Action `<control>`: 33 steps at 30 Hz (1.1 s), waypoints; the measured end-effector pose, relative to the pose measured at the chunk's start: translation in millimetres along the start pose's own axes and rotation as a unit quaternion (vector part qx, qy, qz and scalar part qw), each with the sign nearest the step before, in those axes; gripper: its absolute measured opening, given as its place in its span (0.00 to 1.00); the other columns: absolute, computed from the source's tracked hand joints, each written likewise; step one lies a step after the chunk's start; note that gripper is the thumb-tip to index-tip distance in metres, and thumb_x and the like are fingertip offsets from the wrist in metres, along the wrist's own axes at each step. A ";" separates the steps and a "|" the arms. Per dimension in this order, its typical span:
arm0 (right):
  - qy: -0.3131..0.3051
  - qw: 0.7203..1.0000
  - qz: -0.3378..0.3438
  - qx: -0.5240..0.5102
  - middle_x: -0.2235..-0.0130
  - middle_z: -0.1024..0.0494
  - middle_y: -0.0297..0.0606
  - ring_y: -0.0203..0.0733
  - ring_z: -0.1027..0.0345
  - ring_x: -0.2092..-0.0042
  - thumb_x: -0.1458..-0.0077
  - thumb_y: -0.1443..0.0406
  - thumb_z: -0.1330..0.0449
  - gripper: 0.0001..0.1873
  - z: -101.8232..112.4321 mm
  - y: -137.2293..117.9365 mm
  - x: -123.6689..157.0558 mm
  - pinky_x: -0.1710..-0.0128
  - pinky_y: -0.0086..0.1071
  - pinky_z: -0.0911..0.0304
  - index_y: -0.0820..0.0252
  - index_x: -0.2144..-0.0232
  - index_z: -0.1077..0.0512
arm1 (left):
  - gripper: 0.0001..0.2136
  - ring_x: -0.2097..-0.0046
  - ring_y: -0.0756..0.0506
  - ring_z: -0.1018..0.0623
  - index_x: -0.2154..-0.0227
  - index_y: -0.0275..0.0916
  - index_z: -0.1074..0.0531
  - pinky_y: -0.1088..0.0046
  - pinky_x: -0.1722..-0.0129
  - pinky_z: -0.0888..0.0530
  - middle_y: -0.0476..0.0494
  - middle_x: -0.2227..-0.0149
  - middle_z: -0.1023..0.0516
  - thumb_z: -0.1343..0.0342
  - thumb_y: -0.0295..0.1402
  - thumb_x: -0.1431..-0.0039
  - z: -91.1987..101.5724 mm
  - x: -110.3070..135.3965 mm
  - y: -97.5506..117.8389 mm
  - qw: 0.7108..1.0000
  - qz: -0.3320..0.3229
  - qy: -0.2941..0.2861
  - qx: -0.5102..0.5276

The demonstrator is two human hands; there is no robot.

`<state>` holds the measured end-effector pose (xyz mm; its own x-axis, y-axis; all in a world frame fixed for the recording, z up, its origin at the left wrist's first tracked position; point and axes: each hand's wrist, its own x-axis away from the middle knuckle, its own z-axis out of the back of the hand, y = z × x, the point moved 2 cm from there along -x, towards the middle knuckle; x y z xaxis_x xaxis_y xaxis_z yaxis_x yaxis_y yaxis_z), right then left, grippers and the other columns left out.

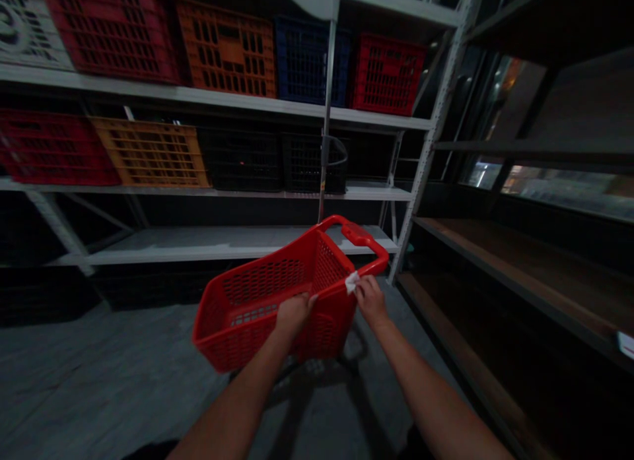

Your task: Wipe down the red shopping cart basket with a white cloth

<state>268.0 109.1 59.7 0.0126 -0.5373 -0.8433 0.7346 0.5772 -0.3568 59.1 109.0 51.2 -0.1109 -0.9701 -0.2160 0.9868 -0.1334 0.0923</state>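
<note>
A red plastic shopping basket is held up in front of me, tilted, its open top turned to the left. My left hand grips the basket's near rim with the fingers curled over the edge. Fingers pinched, my right hand presses a small white cloth against the rim near the red handle.
White metal shelving at the back carries red, orange, blue and black crates. A dark wooden shelf unit runs along the right. A metal pole stands behind the basket. Grey concrete floor lies below.
</note>
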 end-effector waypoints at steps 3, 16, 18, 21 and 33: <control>0.132 0.988 -0.066 0.050 0.69 0.35 0.38 0.40 0.39 0.64 0.51 0.71 0.52 0.07 25.1 24.3 -3.9 0.62 0.35 0.39 0.61 0.73 0.34 | 0.28 0.65 0.44 0.24 0.67 0.37 0.31 0.72 0.68 0.32 0.39 0.69 0.23 0.74 0.48 0.42 -2.9 3.3 -5.9 1.000 -0.003 0.008 -0.006; 0.104 0.984 -0.121 -0.078 0.60 0.34 0.44 0.40 0.37 0.62 0.50 0.66 0.47 0.15 -1.9 -23.9 17.9 0.65 0.32 0.37 0.61 0.57 0.35 | 0.28 0.66 0.43 0.24 0.66 0.39 0.31 0.71 0.69 0.33 0.38 0.70 0.23 0.75 0.48 0.42 0.6 15.7 -14.5 1.000 -0.009 0.008 -0.026; 0.070 0.988 -0.107 -0.088 0.60 0.34 0.44 0.40 0.36 0.62 0.49 0.66 0.47 0.16 -3.5 -29.0 21.9 0.65 0.33 0.36 0.61 0.56 0.34 | 0.28 0.65 0.43 0.24 0.66 0.39 0.31 0.71 0.69 0.33 0.39 0.68 0.23 0.75 0.48 0.42 2.3 16.0 -17.4 1.000 -0.009 0.002 -0.028; 0.048 0.993 -0.081 -0.073 0.64 0.31 0.42 0.40 0.35 0.62 0.48 0.65 0.47 0.11 10.1 -21.9 16.7 0.62 0.33 0.37 0.60 0.61 0.31 | 0.28 0.65 0.44 0.24 0.66 0.39 0.31 0.71 0.67 0.33 0.39 0.67 0.23 0.74 0.48 0.42 3.5 17.5 -21.8 0.999 -0.006 -0.005 -0.035; 0.095 0.986 -0.124 -0.059 0.68 0.32 0.38 0.39 0.37 0.64 0.48 0.66 0.49 0.07 8.3 -32.0 25.6 0.62 0.33 0.41 0.59 0.72 0.31 | 0.28 0.64 0.43 0.25 0.65 0.40 0.31 0.69 0.66 0.33 0.39 0.67 0.23 0.75 0.49 0.42 4.5 21.7 -29.4 0.999 -0.013 -0.008 -0.047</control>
<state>250.5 71.8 52.8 -0.2932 -0.5521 -0.7805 0.6150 0.5161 -0.5961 27.2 91.0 48.2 -0.1372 -0.9699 -0.2010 0.9903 -0.1392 -0.0041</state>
